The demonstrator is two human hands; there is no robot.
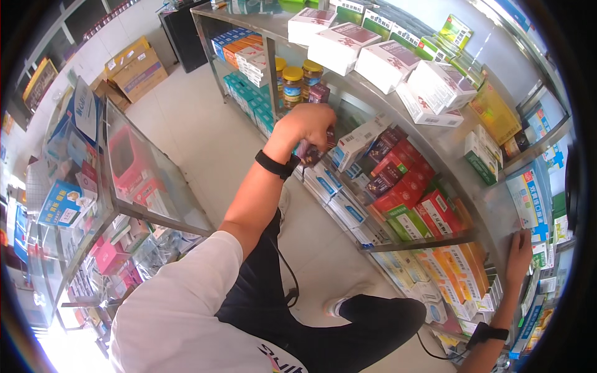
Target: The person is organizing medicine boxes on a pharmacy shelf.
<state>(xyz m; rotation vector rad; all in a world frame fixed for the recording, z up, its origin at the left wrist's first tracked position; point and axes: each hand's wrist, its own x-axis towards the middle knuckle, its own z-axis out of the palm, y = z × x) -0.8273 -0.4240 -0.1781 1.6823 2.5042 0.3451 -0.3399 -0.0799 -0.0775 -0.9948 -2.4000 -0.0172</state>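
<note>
My left hand (310, 123) reaches to the open shelf of a glass display cabinet, its fingers around a dark maroon carton (311, 153). Just beyond it stands another small maroon carton (319, 93), in front of jars with yellow lids (293, 81). To the right of the hand a white and blue carton (359, 140) leans at a tilt. Beside that are stacked dark maroon cartons (385, 179) and red cartons (410, 186). My right hand (518, 254) rests on the cabinet's top near its metal edge, with nothing visible in it.
White cartons (345, 44) and green-and-white cartons (403, 35) line the cabinet top. Teal cartons (249, 100) and orange-and-white cartons (457, 270) fill other shelves. A second glass case (144, 172) stands at the left. Cardboard boxes (140, 74) sit on the floor behind.
</note>
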